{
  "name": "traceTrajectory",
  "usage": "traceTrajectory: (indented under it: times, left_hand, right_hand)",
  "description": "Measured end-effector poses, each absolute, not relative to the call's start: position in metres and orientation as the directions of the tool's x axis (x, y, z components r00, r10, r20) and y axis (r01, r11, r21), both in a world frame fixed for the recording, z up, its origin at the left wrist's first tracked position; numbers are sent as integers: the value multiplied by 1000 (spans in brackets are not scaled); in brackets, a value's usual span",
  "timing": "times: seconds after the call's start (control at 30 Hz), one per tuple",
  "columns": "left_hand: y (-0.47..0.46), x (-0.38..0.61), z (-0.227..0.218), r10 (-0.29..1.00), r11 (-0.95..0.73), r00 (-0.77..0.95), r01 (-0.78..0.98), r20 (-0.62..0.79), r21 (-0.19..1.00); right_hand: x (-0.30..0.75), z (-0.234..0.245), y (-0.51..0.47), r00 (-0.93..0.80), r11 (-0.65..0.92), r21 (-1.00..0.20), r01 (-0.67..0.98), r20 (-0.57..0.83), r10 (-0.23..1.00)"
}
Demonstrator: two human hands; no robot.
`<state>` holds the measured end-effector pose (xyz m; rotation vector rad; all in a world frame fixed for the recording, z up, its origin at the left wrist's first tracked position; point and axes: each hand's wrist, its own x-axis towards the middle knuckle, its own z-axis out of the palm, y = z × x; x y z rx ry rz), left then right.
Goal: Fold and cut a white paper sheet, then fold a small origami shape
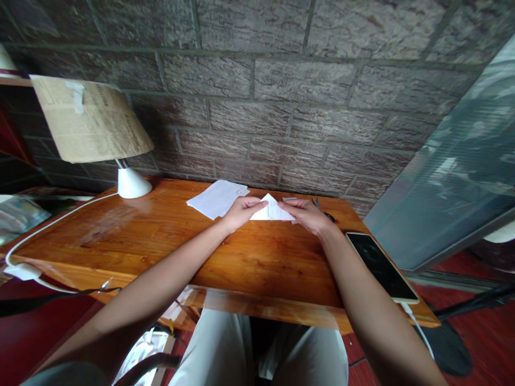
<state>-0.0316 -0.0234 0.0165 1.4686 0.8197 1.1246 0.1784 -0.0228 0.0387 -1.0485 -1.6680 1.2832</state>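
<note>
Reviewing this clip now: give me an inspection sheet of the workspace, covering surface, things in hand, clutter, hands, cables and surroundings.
Surface: wooden desk, glossy, pale scuffs toward its left side.
Things in hand: folded paper, white, pointed at the top.
Clutter: loose papers beyond the left hand; lamp at back left; phone at the right edge; probably scissors, partly hidden by the right hand.
Hands: both pinch the folded paper, one at each side.
Cables: white lamp cord across the desk's left; white phone cable at the phone's near end.
Surroundings: brick wall behind; glass panel at right.
</note>
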Motion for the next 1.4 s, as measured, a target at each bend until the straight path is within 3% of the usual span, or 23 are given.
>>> traceTrajectory:
  times: [0.13,0.37,0.57,0.87,1.13,1.4]
  left_hand:
    - [-20,-35,16,924,-217,309,-59,225,974]
    - [-17,-41,17,927,-223,306,-17,217,975]
    - [-15,-45,17,943,-190,270,-49,197,980]
    - [-15,-39,16,936,-230,265,-42,233,972]
    - [-11,-41,11,917,-350,210,12,340,936]
    - [-12,-41,11,937,-284,214,3,277,959]
  right_hand:
    - [172,40,-27,-425,112,-986,123,49,904]
    - [164,40,-28,-318,178,-974,142,126,940]
    - [163,37,-26,-339,180,-975,127,128,932]
    - [163,29,-24,-406,253,-948,192,158,900]
    - [157,19,-19,-388,294,-944,151,217,896]
    - [158,18,-17,-363,377,-909,178,296,883]
